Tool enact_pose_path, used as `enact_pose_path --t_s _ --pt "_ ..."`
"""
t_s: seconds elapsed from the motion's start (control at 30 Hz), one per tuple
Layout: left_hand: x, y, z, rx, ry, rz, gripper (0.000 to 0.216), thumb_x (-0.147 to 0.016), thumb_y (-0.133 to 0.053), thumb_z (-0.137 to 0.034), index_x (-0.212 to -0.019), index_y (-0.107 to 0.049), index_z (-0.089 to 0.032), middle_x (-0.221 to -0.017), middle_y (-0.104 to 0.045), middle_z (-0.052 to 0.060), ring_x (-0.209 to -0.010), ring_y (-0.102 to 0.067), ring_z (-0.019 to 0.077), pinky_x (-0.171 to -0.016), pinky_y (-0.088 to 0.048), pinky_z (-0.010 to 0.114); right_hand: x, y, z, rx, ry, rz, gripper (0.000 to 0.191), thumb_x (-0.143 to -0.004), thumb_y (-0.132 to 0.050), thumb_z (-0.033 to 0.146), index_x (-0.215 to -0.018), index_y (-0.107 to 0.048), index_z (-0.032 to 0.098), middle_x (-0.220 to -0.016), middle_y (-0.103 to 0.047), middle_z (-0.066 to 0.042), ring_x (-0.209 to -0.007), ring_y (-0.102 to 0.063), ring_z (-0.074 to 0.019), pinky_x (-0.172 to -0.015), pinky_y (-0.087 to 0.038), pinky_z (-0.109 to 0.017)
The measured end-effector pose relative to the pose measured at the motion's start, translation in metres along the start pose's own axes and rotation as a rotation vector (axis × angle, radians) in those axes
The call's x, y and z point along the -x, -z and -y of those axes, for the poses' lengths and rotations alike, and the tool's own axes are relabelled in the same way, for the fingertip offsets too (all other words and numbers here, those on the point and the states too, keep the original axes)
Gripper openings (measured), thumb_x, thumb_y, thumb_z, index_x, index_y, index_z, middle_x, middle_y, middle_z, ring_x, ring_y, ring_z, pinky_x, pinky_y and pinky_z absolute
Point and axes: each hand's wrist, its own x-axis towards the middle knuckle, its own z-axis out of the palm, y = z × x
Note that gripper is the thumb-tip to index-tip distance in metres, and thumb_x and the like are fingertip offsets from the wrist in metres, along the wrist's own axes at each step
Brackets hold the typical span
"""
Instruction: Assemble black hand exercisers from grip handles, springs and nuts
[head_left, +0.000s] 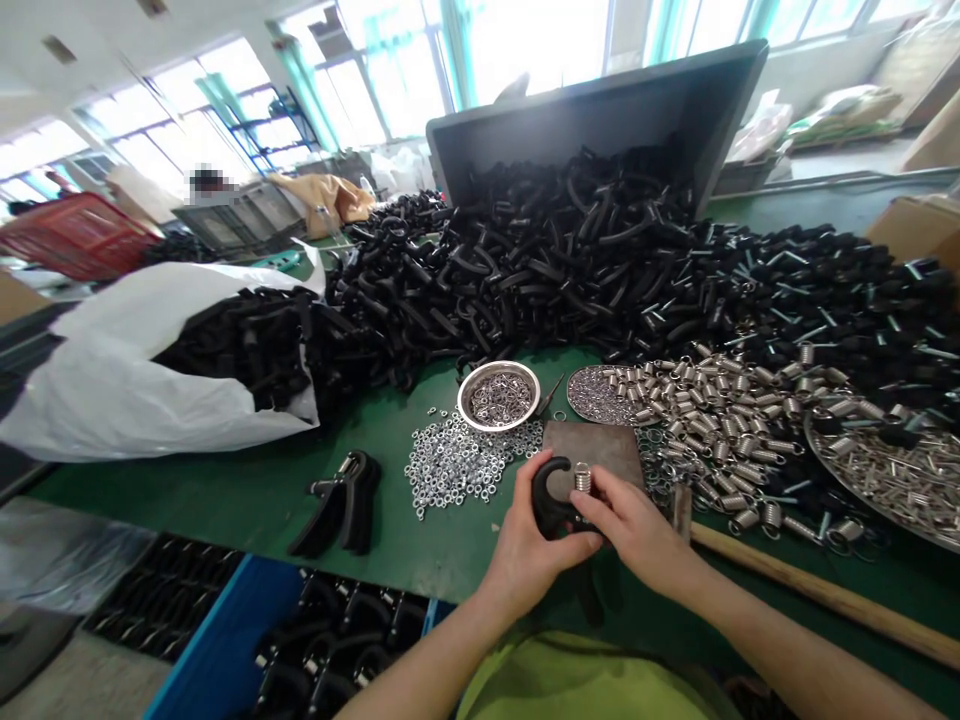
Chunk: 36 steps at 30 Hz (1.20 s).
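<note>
My left hand (517, 565) is wrapped round a black curved hand grip handle (541, 495), its hooked end upward. In my right hand (637, 525), a small silver coil spring (582, 478) is pinched between thumb and fingers, upright beside the hook. My two hands almost meet, and the lower part of the handle is mostly hidden by them. Just beyond them lies a flat metal block (600, 445). To the left on the green table (420, 550) rests a hand gripper (349, 510) with two black handles and a spring.
Loose nuts (454, 465) lie around a steel bowl (466, 415) of small metal parts. Springs (727, 420) are heaped at right, near a hammer's wooden handle (817, 590). Black handles (525, 270) pile up behind, spilling from a grey bin (600, 105). A blue crate (217, 630) stands below left.
</note>
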Motion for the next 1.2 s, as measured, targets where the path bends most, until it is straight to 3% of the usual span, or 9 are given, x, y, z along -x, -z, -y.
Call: enact_pose_path --t_s 0.17,0.37,0.53,0.63,0.7,0.8,0.9,1.03,1.2 --pt "0.007 -0.001 0.008 -0.078 -0.05 0.033 0.083 -0.06 -0.075 -0.019 -0.128 -0.029 -0.025 -0.11 -0.058 0.002 -0.095 -0.058 0.0176 -0.085 -0.047 0.031 0.007 -0.001 0.01 0.387 0.032 0.026 0.025 -0.091 -0.034 0.037 -0.078 -0.045 0.019 -0.077 -0.06 -0.006 -0.073 -0.056 -0.0194 -0.065 -0.038 -0.031" --pt "0.003 0.001 0.012 -0.156 -0.121 0.106 0.082 -0.057 -0.074 -0.018 -0.126 -0.031 -0.024 -0.103 -0.06 0.002 -0.084 -0.06 0.016 -0.075 -0.048 0.027 0.005 0.001 0.018 0.639 -0.035 0.103 0.024 -0.09 -0.035 0.032 -0.089 -0.051 0.015 -0.079 -0.065 -0.011 -0.073 -0.063 -0.0241 -0.061 -0.035 -0.031" --pt "-0.013 -0.011 0.028 -0.127 -0.063 0.161 0.079 -0.06 -0.072 -0.02 -0.127 -0.029 -0.024 -0.097 -0.061 0.001 -0.073 -0.06 0.0137 -0.066 -0.049 0.025 -0.01 0.009 0.001 0.693 -0.056 0.124 0.027 -0.089 -0.035 0.031 -0.096 -0.054 0.014 -0.084 -0.068 -0.012 -0.077 -0.065 -0.0242 -0.061 -0.037 -0.03" --pt "-0.036 -0.013 0.038 -0.247 -0.064 0.193 0.08 -0.062 -0.074 -0.026 -0.129 -0.031 -0.024 -0.098 -0.061 0.002 -0.076 -0.061 0.0164 -0.067 -0.049 0.027 -0.027 0.025 -0.014 0.828 -0.044 0.177 0.037 -0.091 -0.031 0.038 -0.092 -0.059 0.015 -0.085 -0.068 -0.013 -0.077 -0.065 -0.0246 -0.063 -0.039 -0.03" --pt "-0.056 -0.004 0.039 -0.421 -0.19 0.139 0.068 -0.066 -0.073 -0.031 -0.126 -0.041 -0.024 -0.105 -0.06 0.004 -0.091 -0.059 0.0199 -0.078 -0.048 0.031 -0.043 0.036 -0.018 0.953 -0.023 0.222 0.042 -0.09 -0.033 0.045 -0.086 -0.064 0.016 -0.083 -0.069 -0.013 -0.075 -0.065 -0.0255 -0.063 -0.04 -0.031" --pt "-0.092 0.03 0.031 -0.708 -0.345 -0.081 0.032 -0.08 -0.058 -0.029 -0.111 -0.056 -0.021 -0.108 -0.057 0.006 -0.105 -0.053 0.0189 -0.091 -0.042 0.031 -0.073 0.044 -0.011 1.052 0.063 0.166 0.036 -0.088 -0.04 0.043 -0.083 -0.067 0.019 -0.081 -0.069 -0.01 -0.077 -0.064 -0.024 -0.066 -0.041 -0.031" --pt "-0.127 0.073 0.023 -1.04 -0.19 -0.277 0.019 -0.083 -0.051 -0.022 -0.097 -0.064 -0.019 -0.101 -0.06 0.007 -0.103 -0.053 0.0194 -0.092 -0.041 0.031 -0.112 0.031 0.007 1.034 0.163 0.081 0.026 -0.089 -0.042 0.031 -0.09 -0.067 0.022 -0.092 -0.068 -0.006 -0.092 -0.06 -0.0213 -0.074 -0.042 -0.03" --pt "-0.157 0.102 0.026 -1.147 -0.076 -0.275 0.011 -0.074 -0.061 -0.02 -0.08 -0.069 -0.019 -0.092 -0.062 0.008 -0.098 -0.055 0.0227 -0.088 -0.043 0.032 -0.163 -0.007 0.026 1.019 0.236 0.074 0.021 -0.088 -0.046 0.024 -0.089 -0.067 0.019 -0.1 -0.065 -0.008 -0.109 -0.05 -0.0223 -0.083 -0.042 -0.031" --pt "-0.168 0.101 0.035 -1.138 -0.06 -0.248 0.012 -0.077 -0.056 -0.02 -0.079 -0.067 -0.015 -0.091 -0.063 0.011 -0.091 -0.058 0.022 -0.082 -0.044 0.03 -0.198 -0.036 0.028 1.001 0.209 0.086 0.029 -0.088 -0.053 0.032 -0.11 -0.057 0.014 -0.113 -0.057 -0.009 -0.099 -0.056 -0.0196 -0.084 -0.047 -0.04"
